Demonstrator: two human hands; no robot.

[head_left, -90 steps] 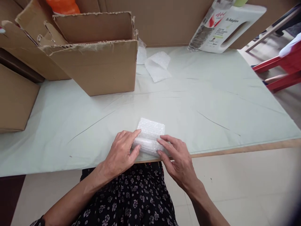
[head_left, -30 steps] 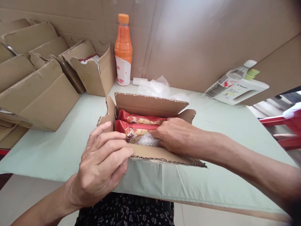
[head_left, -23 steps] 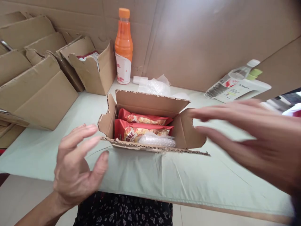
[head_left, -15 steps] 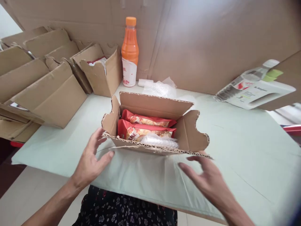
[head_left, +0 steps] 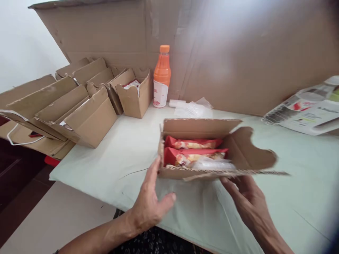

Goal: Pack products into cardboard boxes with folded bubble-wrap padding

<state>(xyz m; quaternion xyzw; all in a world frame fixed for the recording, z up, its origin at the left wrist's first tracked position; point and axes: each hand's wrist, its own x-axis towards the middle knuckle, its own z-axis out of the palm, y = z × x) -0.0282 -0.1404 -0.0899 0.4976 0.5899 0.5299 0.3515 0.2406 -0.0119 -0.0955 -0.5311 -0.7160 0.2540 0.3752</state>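
Observation:
An open cardboard box (head_left: 201, 124) stands on the cloth-covered table in front of me. Inside lie two red snack packets (head_left: 196, 151) with a food picture, and clear bubble wrap (head_left: 213, 164) along the front wall. My left hand (head_left: 150, 199) is at the box's front left corner, fingers stretched along its side and thumb spread away. At the front right, my right hand (head_left: 246, 195) has its thumb near the front wall and its fingers curled under the flap, partly hidden, seemingly holding the box. The box's right side looks blurred.
Several cardboard boxes (head_left: 90, 120) crowd the left side. An orange bottle (head_left: 162, 76) stands by the cardboard back wall (head_left: 225, 70), with loose bubble wrap (head_left: 194, 109) beside it. On the right lie a clear bottle (head_left: 299, 102) and a white jug (head_left: 312, 118). Pale green cloth (head_left: 106, 176) covers the table.
The camera view has swung left, so everything appears further right. The box has shifted slightly right against the table. My right hand has closed in under its front right side; my left stays spread.

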